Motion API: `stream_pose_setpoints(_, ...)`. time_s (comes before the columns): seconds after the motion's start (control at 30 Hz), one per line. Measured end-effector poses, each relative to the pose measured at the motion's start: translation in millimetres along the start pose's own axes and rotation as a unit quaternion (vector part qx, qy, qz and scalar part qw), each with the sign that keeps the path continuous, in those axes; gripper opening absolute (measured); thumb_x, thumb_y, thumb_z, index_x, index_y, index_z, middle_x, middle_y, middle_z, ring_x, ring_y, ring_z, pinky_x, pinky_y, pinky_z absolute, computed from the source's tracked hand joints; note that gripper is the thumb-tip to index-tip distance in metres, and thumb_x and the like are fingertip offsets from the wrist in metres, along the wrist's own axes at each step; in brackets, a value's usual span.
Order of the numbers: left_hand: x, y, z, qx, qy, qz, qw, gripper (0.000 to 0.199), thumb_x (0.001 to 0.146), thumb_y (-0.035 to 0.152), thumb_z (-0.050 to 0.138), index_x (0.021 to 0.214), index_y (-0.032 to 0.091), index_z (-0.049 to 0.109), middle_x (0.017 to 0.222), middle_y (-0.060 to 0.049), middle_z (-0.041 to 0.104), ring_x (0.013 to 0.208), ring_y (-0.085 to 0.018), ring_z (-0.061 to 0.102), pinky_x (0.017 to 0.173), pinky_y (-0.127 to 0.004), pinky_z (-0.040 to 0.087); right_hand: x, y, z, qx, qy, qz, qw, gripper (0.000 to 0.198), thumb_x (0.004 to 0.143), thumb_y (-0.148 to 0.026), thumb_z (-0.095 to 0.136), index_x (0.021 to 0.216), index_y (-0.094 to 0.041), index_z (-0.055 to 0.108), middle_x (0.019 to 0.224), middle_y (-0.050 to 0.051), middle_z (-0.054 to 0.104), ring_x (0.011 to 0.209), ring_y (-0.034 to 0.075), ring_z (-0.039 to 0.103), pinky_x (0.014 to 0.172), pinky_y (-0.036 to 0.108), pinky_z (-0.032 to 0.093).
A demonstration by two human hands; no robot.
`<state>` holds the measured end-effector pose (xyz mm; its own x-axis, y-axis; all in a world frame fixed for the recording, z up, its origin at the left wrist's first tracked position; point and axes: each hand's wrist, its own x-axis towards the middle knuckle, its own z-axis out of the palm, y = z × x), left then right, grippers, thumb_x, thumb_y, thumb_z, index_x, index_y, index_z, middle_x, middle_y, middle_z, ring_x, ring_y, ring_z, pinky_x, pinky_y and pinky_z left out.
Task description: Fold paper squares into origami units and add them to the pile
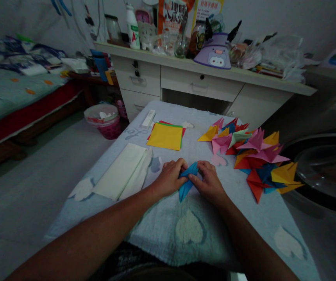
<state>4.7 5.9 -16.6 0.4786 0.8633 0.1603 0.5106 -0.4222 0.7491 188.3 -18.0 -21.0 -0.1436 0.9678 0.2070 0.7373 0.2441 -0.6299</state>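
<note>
Between my two hands is a piece of folded blue origami paper (186, 190), narrow and pointed, held just above the cloth-covered table. My left hand (172, 175) pinches its left side, thumb against the paper. On the other side my right hand (207, 177) grips the upper right part with thumb and fingers. Some of the paper is hidden behind the fingers. Beyond my hands lies a stack of square paper (165, 136), yellow on top with red and green edges showing. To the right sits a pile of folded paper cranes (256, 146) in several colours.
A pale folded cloth or paper (121, 169) lies left of my hands, and a small white box (148, 119) farther back. A cluttered white desk (185, 74) stands behind the table (191, 246). A pink bin (106, 123) is on the floor at left, a washing machine (326, 164) at right.
</note>
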Motion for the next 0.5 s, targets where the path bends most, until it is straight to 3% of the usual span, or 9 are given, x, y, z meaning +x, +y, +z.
stream_pose_setpoints(0.13, 0.2, 3.3, -0.7, -0.106, -0.02, 0.015, 0.994, 0.027, 0.074, 0.012, 0.059, 0.097, 0.022, 0.05, 0.081, 0.003, 0.058, 0.081, -0.016, 0.056, 0.073, -0.027, 0.04, 1.9, 2.7, -1.5, 0.135, 0.024, -0.025, 0.99, 0.019, 0.083, -0.04, 0.061, 0.086, -0.022, 0.064, 0.098, 0.006, 0.058, 0.096, 0.023, 0.053, 0.088, 0.039, 0.043)
stream_pose_setpoints(0.27, 1.3, 1.0, -0.3, -0.11, -0.041, 0.035, 0.992, 0.005, 0.08, 0.024, 0.06, 0.081, 0.02, 0.057, 0.073, 0.003, 0.054, 0.071, -0.014, 0.052, 0.064, -0.025, 0.036, 2.1, 2.1, -2.6, 0.213, 0.031, -0.014, 0.976, 0.018, 0.082, -0.039, 0.063, 0.079, -0.022, 0.062, 0.089, 0.003, 0.056, 0.085, 0.019, 0.055, 0.079, 0.034, 0.046)
stream_pose_setpoints(0.37, 2.5, -0.8, 0.3, -0.091, -0.052, 0.04, 0.994, 0.023, 0.084, 0.031, 0.058, 0.065, 0.018, 0.053, 0.062, 0.004, 0.045, 0.063, -0.013, 0.046, 0.058, -0.025, 0.031, 1.7, -0.4, -4.7, 0.238, 0.028, 0.001, 0.971, 0.02, 0.081, -0.041, 0.066, 0.076, -0.022, 0.062, 0.087, 0.003, 0.055, 0.081, 0.018, 0.054, 0.072, 0.031, 0.046)
stream_pose_setpoints(0.5, 2.9, 1.4, 0.2, -0.102, -0.061, 0.025, 0.993, 0.025, 0.082, 0.027, 0.058, 0.06, 0.018, 0.048, 0.06, 0.005, 0.042, 0.06, -0.011, 0.043, 0.056, -0.024, 0.028, 0.7, -4.6, -8.6, 0.256, 0.017, 0.006, 0.966, 0.026, 0.085, -0.043, 0.06, 0.073, -0.021, 0.062, 0.084, 0.003, 0.054, 0.079, 0.017, 0.054, 0.071, 0.031, 0.046)
